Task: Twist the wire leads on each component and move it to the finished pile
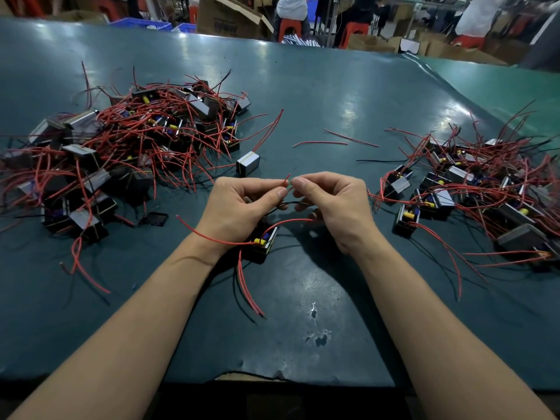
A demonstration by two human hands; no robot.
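Both hands pinch wire tips: the left hand [242, 204] holds a red lead [286, 179] between thumb and forefinger, and the right hand [330, 201] pinches what seems to be a second lead end just beside it — too fine to tell. Held tip to tip, the ends are ready for twisting. Their component [264, 242] sits on the mat [303, 95] under the left wrist, at 6 o'clock from the fingers, so its weight steadies the wires. One pile [121, 147] lies at 10 o'clock, another [472, 189] at 3 — which is finished, I cannot tell.
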